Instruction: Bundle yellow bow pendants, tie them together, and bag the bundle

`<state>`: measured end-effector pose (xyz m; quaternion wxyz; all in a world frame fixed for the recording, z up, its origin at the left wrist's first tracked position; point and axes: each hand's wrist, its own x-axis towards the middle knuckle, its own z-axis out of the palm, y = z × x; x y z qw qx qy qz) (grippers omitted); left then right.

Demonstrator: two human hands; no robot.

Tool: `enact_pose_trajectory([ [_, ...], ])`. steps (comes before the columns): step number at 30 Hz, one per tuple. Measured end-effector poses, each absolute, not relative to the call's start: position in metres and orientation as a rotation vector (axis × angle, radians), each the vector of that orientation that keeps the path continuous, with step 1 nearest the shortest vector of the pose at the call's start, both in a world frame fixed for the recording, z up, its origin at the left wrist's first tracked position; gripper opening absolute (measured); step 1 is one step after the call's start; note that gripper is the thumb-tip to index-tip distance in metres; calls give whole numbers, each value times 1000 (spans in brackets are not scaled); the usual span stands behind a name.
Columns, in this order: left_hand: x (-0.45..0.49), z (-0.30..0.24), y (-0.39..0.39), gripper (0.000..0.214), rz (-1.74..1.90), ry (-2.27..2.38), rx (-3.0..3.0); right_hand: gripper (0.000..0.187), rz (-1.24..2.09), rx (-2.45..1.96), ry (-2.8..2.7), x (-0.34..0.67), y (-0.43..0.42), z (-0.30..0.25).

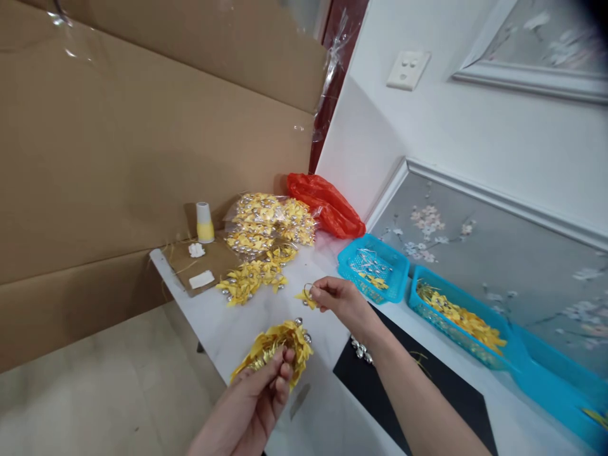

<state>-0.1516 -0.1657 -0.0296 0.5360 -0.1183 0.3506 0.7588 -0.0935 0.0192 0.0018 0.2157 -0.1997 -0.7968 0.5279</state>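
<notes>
My left hand (266,386) is closed around a bunch of yellow ribbon flowers (297,345) with silver bells at its outer edge, low over the front of the table. Gold strands show in the middle of the bunch. Higher and to the right, my right hand (335,297) pinches a single yellow ribbon flower (306,299) that has a thin wire loop. The two hands are apart. Just beyond lies a loose row of yellow flowers with bells (251,282) on the white table (202,316). Silver bells (361,350) rest on a black mat (439,392), partly behind my right forearm.
Clear bags of yellow flowers (270,221) stand at the back beside a red plastic bag (327,206). A blue basket (401,278) and a long blue tray (475,347) line the wall. A yellow-and-white cone (205,223) stands on cardboard at left. Large cardboard (142,158) rises behind.
</notes>
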Motion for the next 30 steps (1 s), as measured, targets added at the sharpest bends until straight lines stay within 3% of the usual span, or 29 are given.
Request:
enact_pose_trajectory([
  [4, -146, -24, -159, 12, 1778, 836, -277, 13, 1209, -494, -2263, -62, -2, 6],
  [11, -136, -26, -155, 16, 1795, 828, -275, 17, 443, -273, -2547, -36, -41, -1],
  [26, -130, -25, -157, 10, 1698, 879, -276, 11, 433, -168, -2646, -25, -46, -12],
  [30, -134, -23, -156, 13, 1710, 797, -281, 13, 565, -137, -2617, -25, -43, 3],
])
